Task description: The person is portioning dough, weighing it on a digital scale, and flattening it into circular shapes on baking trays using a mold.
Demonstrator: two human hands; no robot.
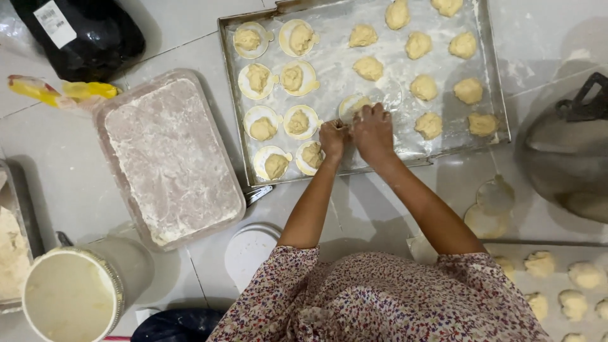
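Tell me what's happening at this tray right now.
A person's two hands, left hand and right hand, meet over a pale dough disc with a filling lump on the floured metal baking tray. Eight filled discs sit to the left; bare yellow dough lumps fill the right side. A clear plastic tub of flour stands beside the tray.

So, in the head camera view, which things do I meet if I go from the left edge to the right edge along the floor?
Round white tub of pale batter → clear rectangular plastic box of flour → left hand → right hand, both at a dough piece on the floured metal baking tray → grey metal pot lid with black handle.
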